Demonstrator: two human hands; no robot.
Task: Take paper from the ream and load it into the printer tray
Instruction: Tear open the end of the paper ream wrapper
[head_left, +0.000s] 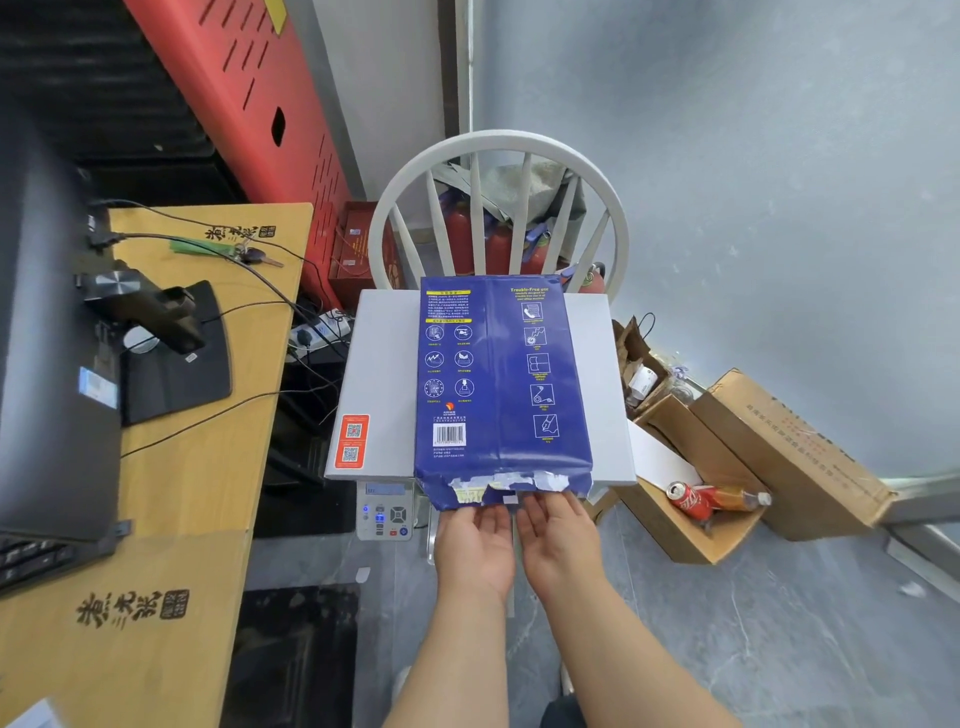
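A blue paper ream (498, 374) lies flat on top of the white printer (379, 384), its torn near end hanging over the printer's front edge. My left hand (475, 545) and my right hand (558, 540) sit side by side just below that torn end, palms up, with the fingertips touching the ripped wrapper flap. Neither hand closes around anything. The printer's control panel (384, 512) shows under the front edge at the left. The paper tray is hidden from view.
A white chair (498, 150) carries the printer. To the left stands a cardboard-covered desk (208, 467) with a monitor (47, 364), cables and keys. Open cardboard boxes (727, 467) with a cola can and a bottle sit on the floor at the right.
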